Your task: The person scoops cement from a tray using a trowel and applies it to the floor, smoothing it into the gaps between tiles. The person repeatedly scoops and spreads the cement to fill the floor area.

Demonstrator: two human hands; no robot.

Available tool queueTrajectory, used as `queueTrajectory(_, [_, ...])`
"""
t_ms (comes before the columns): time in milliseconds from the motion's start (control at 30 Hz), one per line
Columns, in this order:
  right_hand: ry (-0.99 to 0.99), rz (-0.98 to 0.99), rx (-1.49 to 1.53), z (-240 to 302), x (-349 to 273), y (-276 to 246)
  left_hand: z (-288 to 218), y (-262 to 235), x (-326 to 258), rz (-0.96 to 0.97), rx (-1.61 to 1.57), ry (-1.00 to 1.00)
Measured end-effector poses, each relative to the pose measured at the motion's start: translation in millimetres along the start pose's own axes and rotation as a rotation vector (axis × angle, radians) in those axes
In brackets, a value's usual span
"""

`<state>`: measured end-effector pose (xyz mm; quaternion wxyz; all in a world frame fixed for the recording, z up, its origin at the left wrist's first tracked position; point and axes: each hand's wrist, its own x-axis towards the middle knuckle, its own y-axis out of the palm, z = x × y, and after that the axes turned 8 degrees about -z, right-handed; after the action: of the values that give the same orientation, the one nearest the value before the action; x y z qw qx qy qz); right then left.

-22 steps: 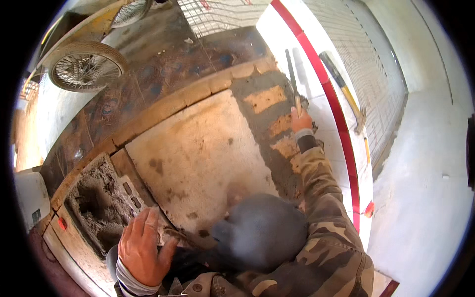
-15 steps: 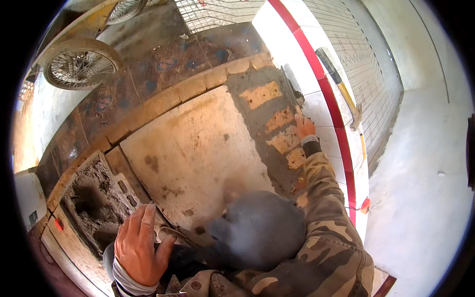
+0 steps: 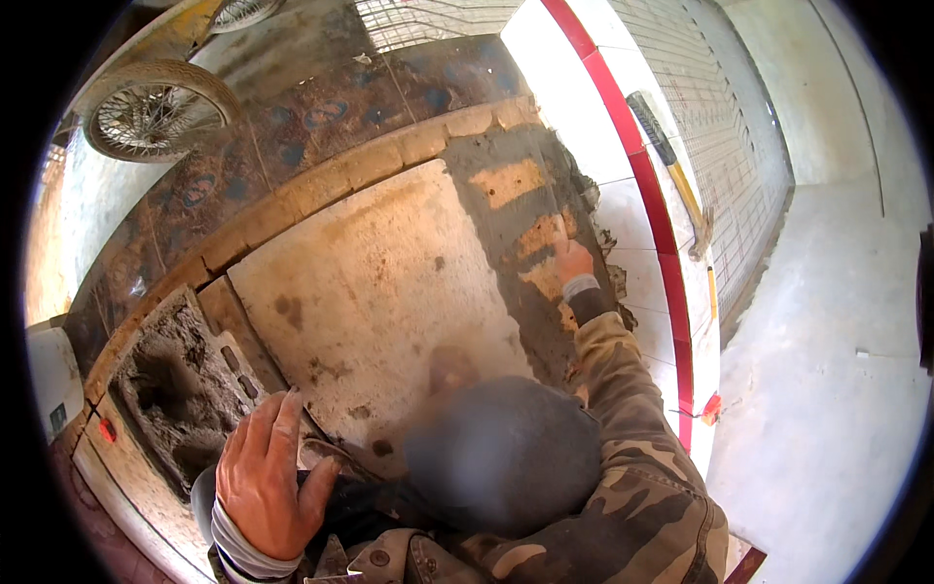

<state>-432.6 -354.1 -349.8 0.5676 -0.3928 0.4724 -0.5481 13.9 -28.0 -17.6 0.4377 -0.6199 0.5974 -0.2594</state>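
My right hand (image 3: pixel 574 261) reaches over a band of wet grey mortar (image 3: pixel 516 234) with bare tan patches (image 3: pixel 508 183). Its fingers are curled at the band's middle; what they grip, if anything, is too small and blurred to make out. A pale slab (image 3: pixel 360 292) lies left of the band. My left hand (image 3: pixel 261 477) is held near the lower left, fingers stretched and thumb apart, with nothing in it. Just beyond it sits a dark tub of wet mortar (image 3: pixel 175 380), with slots in its rim.
White tiles with a red stripe (image 3: pixel 647 195) run along the right, where a hammer (image 3: pixel 671 165) with a yellow-and-black handle lies. A spoked wheel (image 3: pixel 161 112) stands far left. A white container (image 3: pixel 53 384) is at the left edge. A blurred dark rounded shape (image 3: pixel 501 457) hides the lower middle.
My right hand has moved left, away from the tiles and further over the mortar band. The ragged mortar edge beside the tiles now shows. My left hand stays nearly still, open.
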Motion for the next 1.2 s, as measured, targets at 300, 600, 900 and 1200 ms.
queueTrajectory(300, [0.018,0.132,0.261,70.1,11.7,-2.5,-0.7,-1.4,-6.0,-0.021,0.025,-0.040])
queueTrajectory(600, [-0.230,0.079,0.110,47.3,-80.9,12.3,2.2,-4.4,-8.8,-0.035,-0.004,0.006])
queueTrajectory(900, [-0.205,0.076,0.007,77.9,-43.3,6.6,6.1,1.4,-12.4,-0.046,0.038,0.021])
queueTrajectory(1200, [-0.136,-0.088,-0.138,29.2,22.3,-14.4,2.4,2.1,-6.6,-0.036,-0.001,-0.026])
